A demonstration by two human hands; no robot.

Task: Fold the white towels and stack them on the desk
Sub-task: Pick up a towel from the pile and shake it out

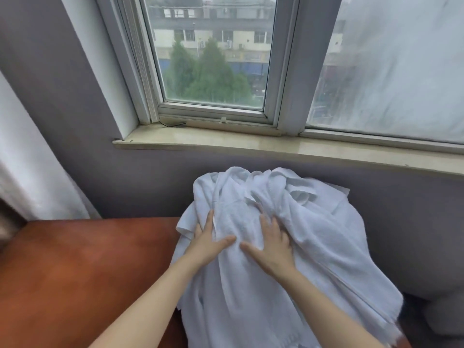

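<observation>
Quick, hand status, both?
Left hand: open, fingers straight, resting on the white towels.
Right hand: open, pressing flat on the towels.

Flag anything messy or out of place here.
The towels are a crumpled, unfolded heap beside the desk, a corner flopped over its edge. A thin black strand lies stray on the windowsill.

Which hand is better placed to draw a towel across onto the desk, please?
Probably the left hand: it rests on the side of the towel heap nearest the wooden desk, while the right hand lies farther from it.
</observation>
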